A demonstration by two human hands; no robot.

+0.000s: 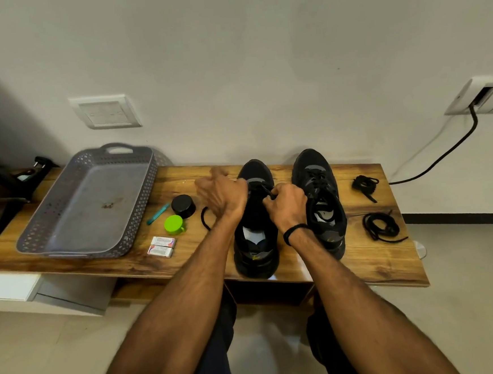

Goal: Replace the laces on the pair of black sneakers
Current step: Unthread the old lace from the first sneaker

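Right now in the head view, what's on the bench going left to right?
Gray basket → black round tin → sneaker being laced → second sneaker → loose lace bundles.

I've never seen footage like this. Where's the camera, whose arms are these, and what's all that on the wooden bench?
No machine here: a person wears a camera on the head, looking down at their own arms. The left hand and right hand each grip the black lace of the left sneaker. The right sneaker stands beside it, laced. On the wooden bench also lie coiled black laces, a grey basket, a black round lid, a green cap and two small white boxes.
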